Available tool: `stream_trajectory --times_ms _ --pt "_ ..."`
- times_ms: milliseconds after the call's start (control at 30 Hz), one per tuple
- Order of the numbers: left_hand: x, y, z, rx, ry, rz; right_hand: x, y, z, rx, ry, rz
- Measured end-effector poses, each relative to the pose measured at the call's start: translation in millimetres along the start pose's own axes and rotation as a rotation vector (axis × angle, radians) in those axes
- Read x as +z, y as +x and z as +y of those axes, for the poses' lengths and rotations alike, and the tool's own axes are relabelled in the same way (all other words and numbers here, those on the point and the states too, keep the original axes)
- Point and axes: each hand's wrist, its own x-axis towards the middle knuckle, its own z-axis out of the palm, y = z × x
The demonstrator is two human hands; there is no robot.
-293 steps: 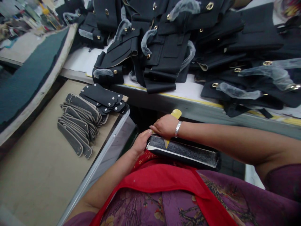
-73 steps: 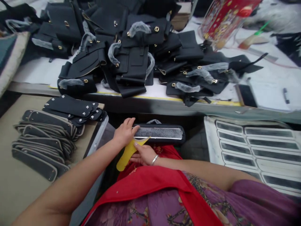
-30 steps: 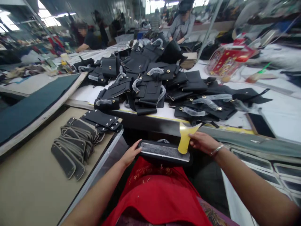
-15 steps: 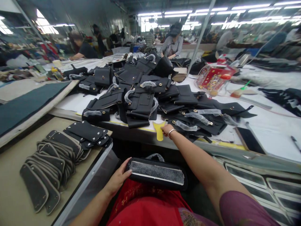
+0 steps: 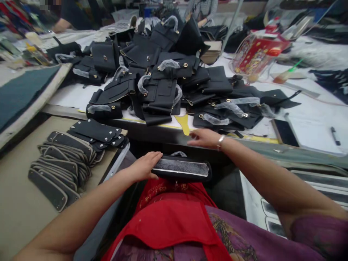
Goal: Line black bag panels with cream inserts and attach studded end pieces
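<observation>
In the head view a black handbag (image 5: 181, 169) lies across my lap, bottom facing me, with a grey strip framed in white along it. A plastic-wrapped handle shows behind its far edge. My left hand (image 5: 146, 165) grips its left end, fingers over the top and thumb at the near side. My right hand (image 5: 203, 138) hovers in front of the table edge, fingers stretched and apart, holding nothing. Just left of those fingertips, a yellow scraper-shaped piece (image 5: 184, 124) rests on the table edge, its narrow end jutting over.
Black handbags (image 5: 160, 87) with wrapped handles heap the white table. Curved dark panels (image 5: 58, 163) are piled on a board at left. A phone (image 5: 285, 132), a pen (image 5: 335, 136), a red container (image 5: 258, 54) and a green-handled brush (image 5: 285, 74) lie right. Co-workers sit behind.
My right hand has let go of the yellow piece, which now lies on the table edge. My left hand still holds the handbag. The view has tilted down.
</observation>
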Motion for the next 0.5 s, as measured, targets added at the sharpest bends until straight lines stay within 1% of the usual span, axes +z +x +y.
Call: stream_trajectory --times_ms 33,67,100,133,200,300,433,500 --pt "-2.2 3.9 0.4 -0.003 0.01 -0.02 3.8 -23.7 6.2 -0.032 -0.01 -0.09" --pt "-3.9 6.9 1.1 -0.009 0.013 -0.033 9.3 -46.0 13.3 -0.103 -0.066 -0.185" --pt "-5.3 8.9 2.3 -0.014 0.01 -0.042 16.0 -65.8 20.6 -0.159 -0.133 -0.253" --pt "-6.4 9.8 4.0 -0.013 0.007 -0.055 23.3 -82.5 27.6 -0.179 -0.204 -0.276" --pt "-7.2 9.1 8.9 0.002 0.012 -0.086 37.0 -104.6 38.1 -0.195 -0.321 -0.256" --pt "-5.7 6.1 15.9 0.04 0.026 -0.111 48.9 -113.3 42.1 -0.203 -0.397 -0.187" --pt "-4.9 4.6 18.2 0.035 0.003 -0.082 51.6 -109.2 41.7 -0.213 -0.371 -0.151" --pt "-6.7 3.2 18.2 0.049 0.053 -0.097 54.8 -110.4 50.3 -0.223 -0.334 -0.141"
